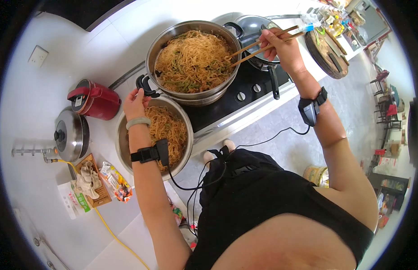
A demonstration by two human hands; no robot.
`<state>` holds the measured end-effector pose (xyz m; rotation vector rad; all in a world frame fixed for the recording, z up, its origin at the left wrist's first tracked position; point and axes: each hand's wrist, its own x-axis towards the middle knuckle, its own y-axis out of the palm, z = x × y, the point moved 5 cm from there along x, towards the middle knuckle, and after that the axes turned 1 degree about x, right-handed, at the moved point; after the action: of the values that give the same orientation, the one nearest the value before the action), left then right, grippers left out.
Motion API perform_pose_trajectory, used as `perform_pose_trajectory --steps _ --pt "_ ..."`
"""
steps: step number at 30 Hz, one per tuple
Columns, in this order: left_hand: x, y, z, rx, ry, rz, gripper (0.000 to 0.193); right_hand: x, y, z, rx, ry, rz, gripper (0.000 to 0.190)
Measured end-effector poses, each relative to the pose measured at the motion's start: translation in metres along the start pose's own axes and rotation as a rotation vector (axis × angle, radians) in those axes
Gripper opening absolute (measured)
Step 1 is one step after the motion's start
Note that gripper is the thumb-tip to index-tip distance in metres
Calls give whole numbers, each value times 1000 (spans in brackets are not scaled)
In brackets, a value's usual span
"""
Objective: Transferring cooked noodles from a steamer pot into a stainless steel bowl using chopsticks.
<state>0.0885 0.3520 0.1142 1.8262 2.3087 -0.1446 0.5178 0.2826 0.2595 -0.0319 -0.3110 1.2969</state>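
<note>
My right hand (283,48) holds a pair of long wooden chopsticks (254,50), their tips in the noodles at the right side of a large steel steamer pot (192,94). Browned noodles (195,50) mixed with green bean pieces are heaped inside the pot. At the pot's left side, my left hand (135,104) grips its black handle (144,86); the fingertips are partly hidden. Below that hand and forearm stands a wide steel basin (188,148) with more noodles (168,131) in it.
A lidded pan (273,81) sits on the black gas hob (209,116) at the right. Beyond it lies a round wooden chopping board (325,55) with a knife. A red electric cooker (101,101) and a lidded pot (70,135) stand left. Cables run from both wrist devices.
</note>
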Motion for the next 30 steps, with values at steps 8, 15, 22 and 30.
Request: perform_pose_trajectory --steps 8,15,22,30 --pt "-1 3 -4 45 0 2 29 4 -10 -80 333 207 -235 31" --pt "0 2 -3 70 5 -4 30 -4 12 -138 666 374 -335 30" --pt "0 1 -2 65 7 -20 30 27 16 -61 813 116 -378 26" --pt "-1 1 -3 25 10 13 31 42 28 36 -32 -84 107 29"
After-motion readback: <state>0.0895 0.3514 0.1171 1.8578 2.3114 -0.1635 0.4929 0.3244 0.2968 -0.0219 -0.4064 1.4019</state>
